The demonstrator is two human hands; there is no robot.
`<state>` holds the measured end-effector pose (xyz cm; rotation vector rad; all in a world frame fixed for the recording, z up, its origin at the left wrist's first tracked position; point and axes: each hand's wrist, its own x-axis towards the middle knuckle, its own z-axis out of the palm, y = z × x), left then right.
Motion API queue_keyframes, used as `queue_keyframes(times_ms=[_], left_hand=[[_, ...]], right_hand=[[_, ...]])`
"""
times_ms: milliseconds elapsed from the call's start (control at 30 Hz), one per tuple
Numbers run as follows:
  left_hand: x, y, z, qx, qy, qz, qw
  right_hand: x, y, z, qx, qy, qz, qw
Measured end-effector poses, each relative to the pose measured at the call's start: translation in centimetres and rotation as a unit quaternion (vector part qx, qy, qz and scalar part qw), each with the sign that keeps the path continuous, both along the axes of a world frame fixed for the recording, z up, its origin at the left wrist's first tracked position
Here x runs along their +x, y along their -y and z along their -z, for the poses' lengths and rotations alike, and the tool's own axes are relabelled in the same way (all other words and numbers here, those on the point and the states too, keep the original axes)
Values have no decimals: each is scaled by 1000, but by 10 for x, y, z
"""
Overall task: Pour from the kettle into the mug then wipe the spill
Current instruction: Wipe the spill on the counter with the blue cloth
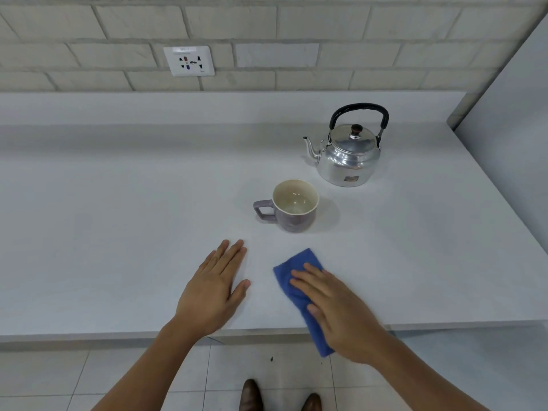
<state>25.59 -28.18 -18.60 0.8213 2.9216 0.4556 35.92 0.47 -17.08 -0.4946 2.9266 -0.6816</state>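
A shiny metal kettle (347,157) with a black handle stands upright on the white counter (118,218), its spout pointing left. In front of it and to the left sits a purple mug (292,206) with a cream inside and its handle on the left. A blue cloth (299,280) lies near the counter's front edge, one end hanging over it. My right hand (338,310) rests flat on the cloth, fingers spread. My left hand (215,289) lies palm down on the bare counter to the cloth's left, holding nothing.
A brick wall with a white power socket (189,61) runs behind the counter. A grey panel (510,120) closes off the right side. Below the counter edge are floor tiles and two brown shoes (280,396).
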Motion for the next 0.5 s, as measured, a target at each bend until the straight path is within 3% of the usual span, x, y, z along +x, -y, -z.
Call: queue_keyframes(times_ms=[100,233,500], left_hand=[[1,-1,-1,-1,-4,-3,1000],[3,-3,-1,3,-6,-13,1000],[4,-3,-3,34,7,-9,999]], right_hand=[[-4,-25,-1,33,-15,51,998],[-34,3,1,55,-21,68,996],[-40,73,1,35,-16,-42,998]])
